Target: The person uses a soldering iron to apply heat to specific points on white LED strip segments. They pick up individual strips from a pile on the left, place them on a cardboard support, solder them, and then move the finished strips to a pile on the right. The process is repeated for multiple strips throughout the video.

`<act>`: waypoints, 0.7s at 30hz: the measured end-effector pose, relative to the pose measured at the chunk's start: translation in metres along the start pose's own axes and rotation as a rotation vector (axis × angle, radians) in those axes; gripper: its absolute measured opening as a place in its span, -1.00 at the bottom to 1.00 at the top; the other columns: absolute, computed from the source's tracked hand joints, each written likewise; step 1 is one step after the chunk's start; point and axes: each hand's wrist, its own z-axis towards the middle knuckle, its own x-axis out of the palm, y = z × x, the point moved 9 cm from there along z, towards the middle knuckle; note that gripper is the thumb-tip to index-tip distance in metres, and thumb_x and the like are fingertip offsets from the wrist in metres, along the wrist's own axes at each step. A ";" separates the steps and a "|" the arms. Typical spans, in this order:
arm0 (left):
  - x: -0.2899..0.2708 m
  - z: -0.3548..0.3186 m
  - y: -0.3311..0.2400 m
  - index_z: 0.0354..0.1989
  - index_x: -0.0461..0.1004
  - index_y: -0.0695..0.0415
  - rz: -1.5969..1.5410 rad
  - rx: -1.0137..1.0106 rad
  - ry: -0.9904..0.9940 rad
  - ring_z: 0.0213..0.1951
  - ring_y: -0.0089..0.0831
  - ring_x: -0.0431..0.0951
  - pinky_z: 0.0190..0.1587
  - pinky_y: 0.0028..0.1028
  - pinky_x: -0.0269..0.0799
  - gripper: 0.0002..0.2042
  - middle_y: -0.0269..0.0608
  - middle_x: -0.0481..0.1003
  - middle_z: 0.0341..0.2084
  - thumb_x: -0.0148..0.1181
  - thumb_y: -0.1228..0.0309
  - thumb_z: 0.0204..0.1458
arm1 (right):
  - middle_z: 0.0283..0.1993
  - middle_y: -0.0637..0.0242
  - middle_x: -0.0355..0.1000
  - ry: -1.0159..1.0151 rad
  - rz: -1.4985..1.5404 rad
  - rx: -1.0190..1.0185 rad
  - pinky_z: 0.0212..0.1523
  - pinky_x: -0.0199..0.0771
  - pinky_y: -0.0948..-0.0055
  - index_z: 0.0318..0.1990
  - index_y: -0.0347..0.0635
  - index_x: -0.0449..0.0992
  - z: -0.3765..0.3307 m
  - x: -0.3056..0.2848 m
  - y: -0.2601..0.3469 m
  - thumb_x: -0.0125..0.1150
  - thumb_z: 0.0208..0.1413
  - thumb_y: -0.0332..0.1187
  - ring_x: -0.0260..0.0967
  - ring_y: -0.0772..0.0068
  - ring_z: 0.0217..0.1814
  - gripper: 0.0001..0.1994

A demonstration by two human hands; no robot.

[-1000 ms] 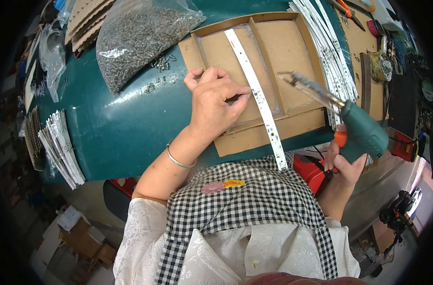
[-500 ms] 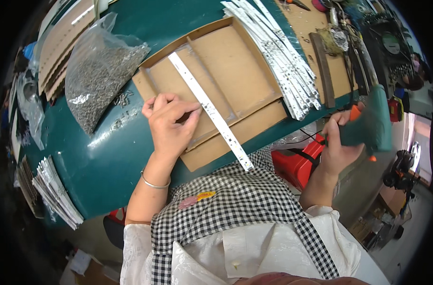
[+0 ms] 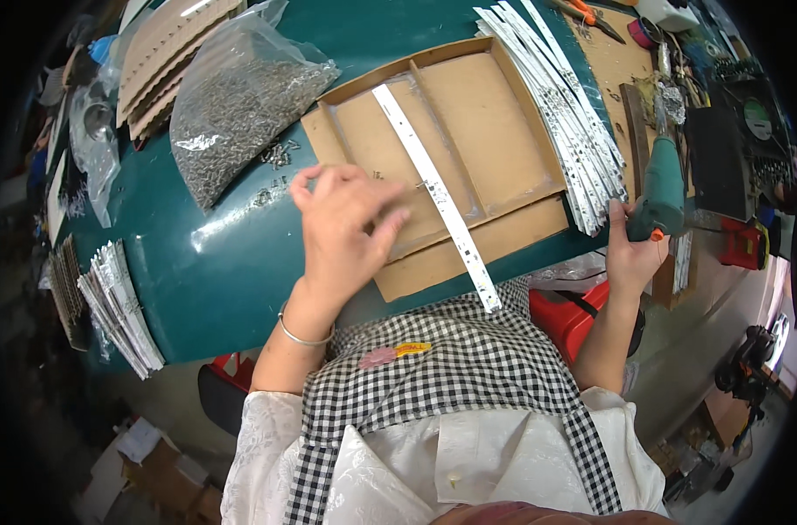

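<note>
The left hand [image 3: 342, 234], blurred, fingers parted, hovers beside a long white circuit strip [image 3: 447, 217]. The right hand [image 3: 635, 262] grips a green pistol-shaped tool [image 3: 664, 182].

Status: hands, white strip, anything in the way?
Left hand open beside white strip. Right hand gripping green gun-shaped tool. Strip lying across cardboard tray. Neither hand covering strip.

Passable across the worktop [image 3: 215, 297] between the bag of metal parts [image 3: 250, 109] and the left strip bundle [image 3: 121, 306]; open from above into the right of the cardboard tray [image 3: 495, 131]. Obstructed at the tray's left by the left hand [image 3: 342, 227] and slanting white strip [image 3: 440, 203]; hemmed rightward by piled strips [image 3: 563, 122] and glue gun [image 3: 665, 184].
</note>
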 end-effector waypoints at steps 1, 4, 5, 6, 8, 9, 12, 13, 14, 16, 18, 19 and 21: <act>0.001 -0.001 -0.009 -0.27 0.64 0.03 -0.007 0.044 0.024 -0.21 -0.37 0.54 0.08 -0.23 0.19 -0.69 -0.41 0.61 -0.38 0.51 0.45 -0.29 | -0.27 0.36 0.44 -0.003 0.007 -0.002 -0.16 0.43 0.54 -0.12 -0.27 0.42 0.000 0.002 0.000 0.44 0.04 -0.53 0.40 0.55 -0.24 -0.69; 0.020 -0.013 -0.043 -0.27 0.62 0.03 -0.147 0.172 0.129 -0.25 -0.35 0.52 0.02 -0.21 0.24 -0.67 -0.38 0.61 -0.34 0.51 0.42 -0.32 | -0.29 0.35 0.51 -0.009 -0.021 -0.041 -0.21 0.41 0.57 -0.18 -0.29 0.45 0.003 0.006 0.010 0.46 0.01 -0.54 0.39 0.58 -0.30 -0.72; 0.026 -0.015 -0.052 -0.28 0.62 0.03 -0.188 0.199 0.158 -0.25 -0.35 0.51 0.02 -0.22 0.24 -0.67 -0.38 0.61 -0.32 0.51 0.42 -0.32 | -0.27 0.35 0.51 -0.013 -0.065 -0.074 -0.20 0.41 0.57 -0.16 -0.29 0.46 0.004 0.006 0.013 0.46 0.01 -0.54 0.39 0.58 -0.30 -0.71; 0.027 -0.014 -0.057 -0.31 0.60 0.03 -0.180 0.206 0.158 -0.25 -0.35 0.50 -0.02 -0.23 0.26 -0.70 -0.37 0.61 -0.31 0.49 0.46 -0.31 | -0.25 0.35 0.51 -0.017 -0.109 -0.108 -0.20 0.41 0.57 -0.14 -0.30 0.46 0.005 0.006 0.017 0.45 0.01 -0.55 0.39 0.58 -0.30 -0.70; 0.019 -0.014 -0.044 -0.32 0.59 0.02 -0.095 0.183 0.066 -0.24 -0.34 0.50 -0.02 -0.23 0.24 -0.70 -0.38 0.61 -0.31 0.48 0.48 -0.30 | -0.26 0.34 0.44 -0.068 0.084 0.000 -0.32 0.37 0.61 -0.02 -0.37 0.45 0.002 -0.001 0.001 0.36 0.08 -0.58 0.35 0.58 -0.37 -0.68; 0.015 -0.013 -0.036 -0.32 0.58 0.02 -0.052 0.167 0.018 -0.23 -0.34 0.50 -0.02 -0.22 0.22 -0.71 -0.39 0.61 -0.32 0.48 0.49 -0.30 | -0.27 0.34 0.40 -0.087 0.181 0.053 -0.39 0.35 0.62 0.04 -0.40 0.44 0.000 -0.003 0.001 0.32 0.11 -0.59 0.33 0.58 -0.41 -0.66; 0.009 -0.003 -0.003 -0.32 0.58 0.03 0.064 -0.049 -0.014 -0.20 -0.36 0.49 0.00 -0.21 0.15 -0.70 -0.39 0.60 -0.35 0.48 0.50 -0.30 | -0.34 0.23 0.39 0.176 0.642 0.154 -0.54 0.37 0.57 0.21 -0.50 0.27 -0.009 0.007 0.039 0.26 0.14 -0.49 0.32 0.51 -0.52 -0.49; 0.012 -0.003 0.001 -0.32 0.58 0.03 0.061 -0.072 0.006 -0.19 -0.36 0.49 0.01 -0.20 0.12 -0.70 -0.39 0.60 -0.36 0.48 0.50 -0.30 | -0.37 0.22 0.38 0.300 0.800 0.202 -0.58 0.39 0.55 0.24 -0.51 0.23 -0.015 0.016 0.049 0.32 0.11 -0.43 0.32 0.49 -0.55 -0.41; 0.015 -0.001 0.004 -0.32 0.58 0.03 0.049 -0.094 0.027 -0.18 -0.37 0.49 0.02 -0.20 0.10 -0.70 -0.39 0.60 -0.37 0.48 0.50 -0.30 | -0.21 0.12 0.38 0.399 0.815 0.217 -0.58 0.41 0.54 0.25 -0.53 0.20 -0.023 0.019 0.050 0.35 0.09 -0.41 0.34 0.47 -0.52 -0.37; 0.022 0.001 0.010 -0.31 0.60 0.04 0.004 -0.120 0.029 -0.18 -0.41 0.48 0.05 -0.18 0.05 -0.71 -0.39 0.58 -0.42 0.50 0.48 -0.29 | 0.03 -0.05 0.38 0.572 0.837 0.256 -0.56 0.44 0.52 0.26 -0.54 0.18 -0.042 0.025 0.046 0.40 0.05 -0.40 0.39 0.43 -0.47 -0.31; 0.030 -0.001 0.015 -0.34 0.62 0.03 -0.025 -0.150 0.016 -0.20 -0.44 0.48 0.06 -0.19 0.05 -0.73 -0.41 0.56 -0.43 0.51 0.46 -0.28 | 0.10 -0.10 0.38 0.686 0.847 0.292 -0.54 0.46 0.50 0.25 -0.52 0.20 -0.061 0.035 0.046 0.43 0.02 -0.43 0.42 0.38 -0.42 -0.31; 0.032 -0.002 0.018 -0.35 0.64 0.03 -0.041 -0.164 0.011 -0.21 -0.45 0.48 0.06 -0.20 0.06 -0.75 -0.42 0.55 -0.44 0.52 0.45 -0.28 | 0.08 -0.09 0.39 0.730 0.849 0.306 -0.53 0.46 0.50 0.24 -0.50 0.22 -0.069 0.040 0.045 0.43 0.01 -0.46 0.43 0.37 -0.39 -0.33; 0.031 -0.002 0.022 -0.39 0.66 0.01 -0.042 -0.196 0.006 -0.22 -0.47 0.47 0.07 -0.21 0.05 -0.79 -0.44 0.53 -0.45 0.53 0.44 -0.27 | 0.08 -0.08 0.39 0.753 0.787 0.307 -0.50 0.46 0.50 0.23 -0.48 0.24 -0.077 0.046 0.037 0.41 0.02 -0.50 0.42 0.37 -0.36 -0.36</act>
